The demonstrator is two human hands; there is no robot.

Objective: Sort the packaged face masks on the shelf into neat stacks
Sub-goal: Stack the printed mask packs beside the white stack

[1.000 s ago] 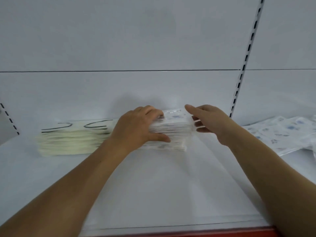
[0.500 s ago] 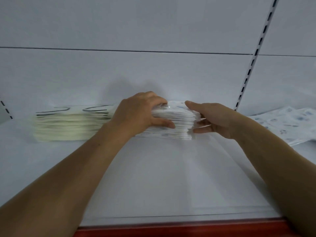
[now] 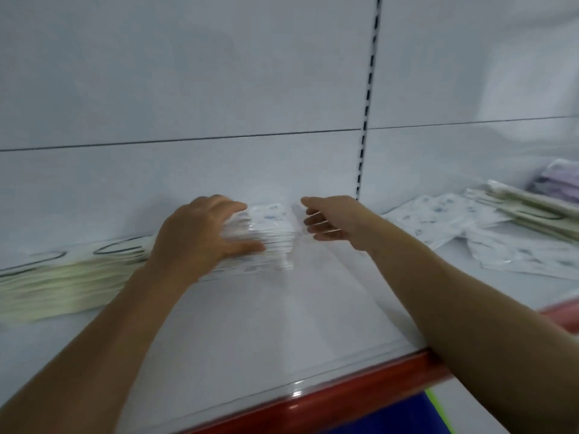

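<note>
The white stack of packaged masks (image 3: 269,236) sits at the back of the shelf (image 3: 250,324). The left hand (image 3: 200,236) grips its left end, with fingers over the top and thumb on the front. The right hand (image 3: 332,219) hovers just beside the right end, fingers relaxed and holding nothing. A cream stack (image 3: 62,283) lies just left; loose printed packets (image 3: 454,220) lie well to the right.

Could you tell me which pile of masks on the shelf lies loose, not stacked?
The white printed packs right of the right hand: spread flat and overlapping, unlike the middle stack.
</note>
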